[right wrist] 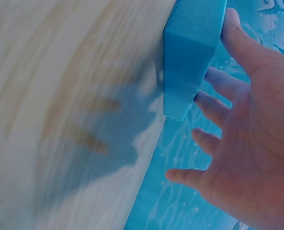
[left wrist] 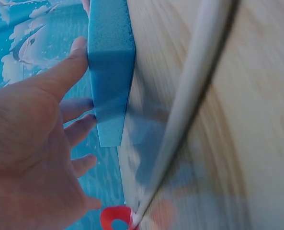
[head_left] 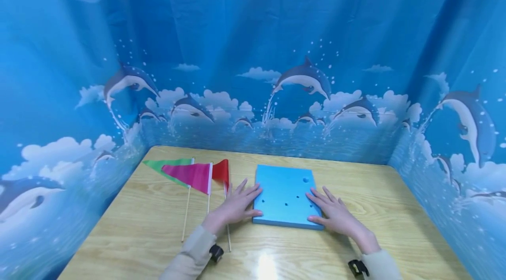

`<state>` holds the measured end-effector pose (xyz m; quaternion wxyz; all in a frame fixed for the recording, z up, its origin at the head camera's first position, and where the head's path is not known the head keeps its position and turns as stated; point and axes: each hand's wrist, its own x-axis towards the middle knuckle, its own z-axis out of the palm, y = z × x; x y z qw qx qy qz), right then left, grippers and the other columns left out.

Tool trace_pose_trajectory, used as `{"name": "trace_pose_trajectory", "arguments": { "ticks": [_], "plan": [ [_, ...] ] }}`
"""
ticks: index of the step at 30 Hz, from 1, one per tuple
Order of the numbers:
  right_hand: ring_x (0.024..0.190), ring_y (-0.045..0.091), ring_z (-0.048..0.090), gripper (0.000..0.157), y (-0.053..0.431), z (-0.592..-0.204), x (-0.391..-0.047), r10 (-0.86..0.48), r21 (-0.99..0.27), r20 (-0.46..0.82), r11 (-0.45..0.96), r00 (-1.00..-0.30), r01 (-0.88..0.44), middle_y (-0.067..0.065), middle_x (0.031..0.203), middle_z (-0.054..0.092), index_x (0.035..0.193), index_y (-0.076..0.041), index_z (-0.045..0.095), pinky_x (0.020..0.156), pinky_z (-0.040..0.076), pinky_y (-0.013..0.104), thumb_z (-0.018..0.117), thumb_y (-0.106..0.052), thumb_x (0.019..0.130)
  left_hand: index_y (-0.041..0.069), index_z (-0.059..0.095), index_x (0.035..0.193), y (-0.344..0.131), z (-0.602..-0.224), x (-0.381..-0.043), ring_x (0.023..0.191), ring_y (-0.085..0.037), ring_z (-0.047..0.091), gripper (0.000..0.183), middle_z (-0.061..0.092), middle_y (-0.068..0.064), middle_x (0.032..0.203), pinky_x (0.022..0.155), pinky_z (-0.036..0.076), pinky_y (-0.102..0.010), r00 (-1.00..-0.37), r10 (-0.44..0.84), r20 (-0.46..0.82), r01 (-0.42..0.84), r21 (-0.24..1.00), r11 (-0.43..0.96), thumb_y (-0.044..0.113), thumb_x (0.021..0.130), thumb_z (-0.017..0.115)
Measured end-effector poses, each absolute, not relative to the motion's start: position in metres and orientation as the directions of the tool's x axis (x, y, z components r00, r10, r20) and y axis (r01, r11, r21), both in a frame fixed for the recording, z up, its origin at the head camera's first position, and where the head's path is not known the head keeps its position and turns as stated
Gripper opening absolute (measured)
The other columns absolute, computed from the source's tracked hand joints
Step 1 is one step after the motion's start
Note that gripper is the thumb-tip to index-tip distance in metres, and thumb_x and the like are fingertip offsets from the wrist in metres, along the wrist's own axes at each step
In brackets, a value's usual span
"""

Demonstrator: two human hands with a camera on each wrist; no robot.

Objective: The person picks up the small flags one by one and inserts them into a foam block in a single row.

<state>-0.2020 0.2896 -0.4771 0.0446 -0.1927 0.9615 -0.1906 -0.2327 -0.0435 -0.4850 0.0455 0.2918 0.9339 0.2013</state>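
Observation:
A flat blue foam block (head_left: 276,183) with several small holes in its top lies on the wooden table between the two hands. My left hand (head_left: 234,206) touches its left edge with spread, straight fingers. On the opposite edge, the fingertips of my right hand (head_left: 336,216) rest on the top in the same way. Both wrist views show thumb and fingertips along the upper edge of the block (left wrist: 112,72), palms off the table. Under the left forearm passes the stick of a red flag (head_left: 221,172); that stick (left wrist: 182,105) looms close in the left wrist view.
Left of the block lie a pink pennant (head_left: 193,176) and a green pennant (head_left: 170,166), partly overlapping, on thin sticks. The wooden table (head_left: 130,227) ends at a blue curtain (head_left: 245,29) printed with dolphins, which surrounds its back and sides.

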Motion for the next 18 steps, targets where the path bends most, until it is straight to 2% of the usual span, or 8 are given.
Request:
{"name": "trace_pose_trajectory", "arguments": {
  "ticks": [12, 18],
  "plan": [
    [0.139, 0.038, 0.004, 0.072, 0.276, -0.473, -0.195, -0.433, -0.418, -0.041, 0.826, -0.900, -0.378, 0.006, 0.151, 0.022, 0.144, -0.022, 0.029, 0.100, 0.004, 0.072, 0.054, -0.055, 0.084, 0.020, 0.028, 0.145, -0.065, -0.481, -0.219, 0.140, -0.036, 0.005, 0.075, 0.023, 0.001, 0.151, 0.106, -0.004, -0.065, -0.826, 0.563, 0.038, 0.518, 0.446, 0.730, 0.055, 0.083, 0.055],
    [0.139, 0.039, 0.004, 0.072, 0.271, -0.470, -0.188, -0.460, -0.408, -0.048, 0.820, -0.887, -0.402, 0.006, 0.152, 0.021, 0.145, -0.022, 0.028, 0.099, 0.005, 0.073, 0.053, -0.054, 0.085, 0.023, 0.026, 0.145, -0.072, -0.481, -0.212, 0.141, -0.033, 0.000, 0.076, 0.021, 0.004, 0.152, 0.106, -0.004, -0.064, -0.830, 0.558, 0.005, 0.499, 0.455, 0.738, 0.057, 0.083, 0.053]
  ]
}}
